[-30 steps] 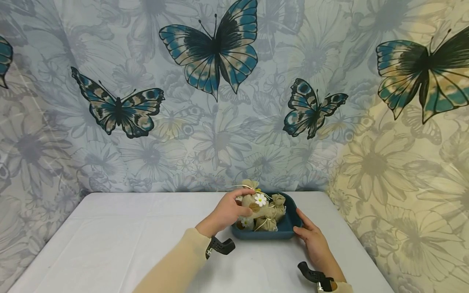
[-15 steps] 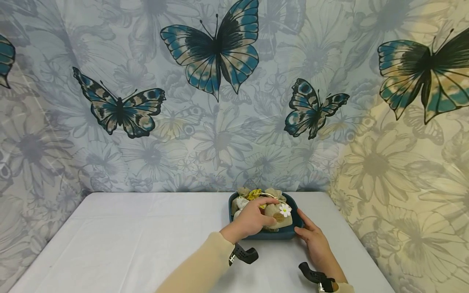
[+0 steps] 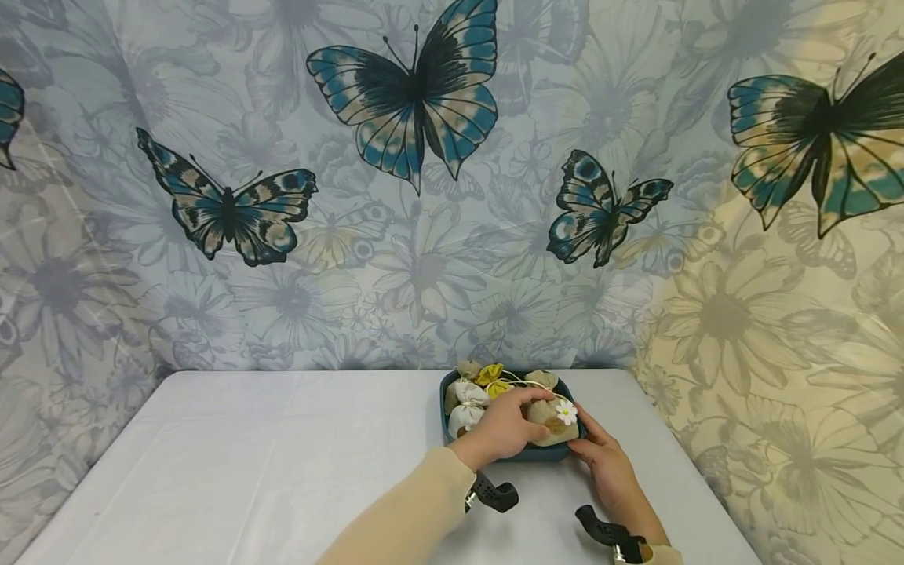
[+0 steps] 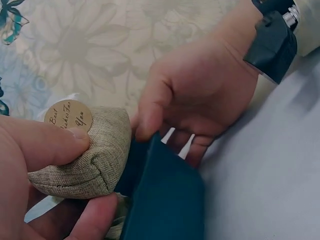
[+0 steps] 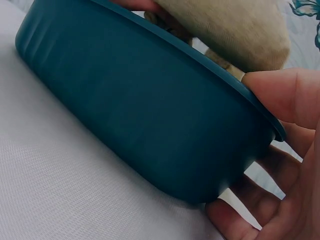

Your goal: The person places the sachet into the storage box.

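My left hand (image 3: 504, 428) pinches a beige linen sachet (image 3: 554, 431) between thumb and fingers, over the right end of a dark blue plastic tub (image 3: 544, 454). A white flower decorates the sachet; in the left wrist view a round tan label (image 4: 68, 118) shows under the thumb. My right hand (image 3: 609, 467) grips the tub's right end, thumb at the rim and fingers along the outer wall (image 5: 150, 110). Inside the tub, to the left, lie a white sachet (image 3: 469, 394), a yellow one (image 3: 490, 374) and more beige ones (image 3: 542, 379). My left hand hides the tub's middle.
The tub stands near the back edge of a table with a white cloth (image 3: 247, 463). Close behind hangs a fabric backdrop (image 3: 424, 275) printed with flowers and butterflies. Each wrist wears a black strap mount (image 3: 494, 494).
The left hand has carried the beige sachet rightward across the tub to its right end, uncovering the white and yellow sachets on the left. The right hand stays at the rim.
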Demonstrator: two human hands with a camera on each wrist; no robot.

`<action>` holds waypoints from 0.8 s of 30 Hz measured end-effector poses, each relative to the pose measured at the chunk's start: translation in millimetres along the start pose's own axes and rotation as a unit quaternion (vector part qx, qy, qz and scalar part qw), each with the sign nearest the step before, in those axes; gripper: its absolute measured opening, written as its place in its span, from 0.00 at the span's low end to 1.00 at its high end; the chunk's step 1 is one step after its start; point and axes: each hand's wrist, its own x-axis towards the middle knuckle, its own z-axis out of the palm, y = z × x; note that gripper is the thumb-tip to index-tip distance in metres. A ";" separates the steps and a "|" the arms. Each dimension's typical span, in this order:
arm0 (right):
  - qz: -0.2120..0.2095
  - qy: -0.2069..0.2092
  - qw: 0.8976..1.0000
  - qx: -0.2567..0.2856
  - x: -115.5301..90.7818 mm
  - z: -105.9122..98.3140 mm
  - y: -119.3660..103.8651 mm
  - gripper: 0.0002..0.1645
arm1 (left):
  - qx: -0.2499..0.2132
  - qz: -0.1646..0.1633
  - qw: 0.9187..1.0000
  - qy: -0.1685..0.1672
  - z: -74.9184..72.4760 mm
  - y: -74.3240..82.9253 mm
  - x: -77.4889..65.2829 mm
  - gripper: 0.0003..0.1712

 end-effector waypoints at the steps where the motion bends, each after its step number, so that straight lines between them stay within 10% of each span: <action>1: 0.000 0.001 1.000 0.000 -0.2 0.0 0.1 0.44 | 0.009 0.003 1.000 0.001 1.5 -0.2 1.0 0.29; 24: -0.007 -0.001 1.000 -0.003 0.2 1.8 -3.6 0.42 | 0.146 0.003 0.989 0.016 15.0 -12.9 17.2 0.29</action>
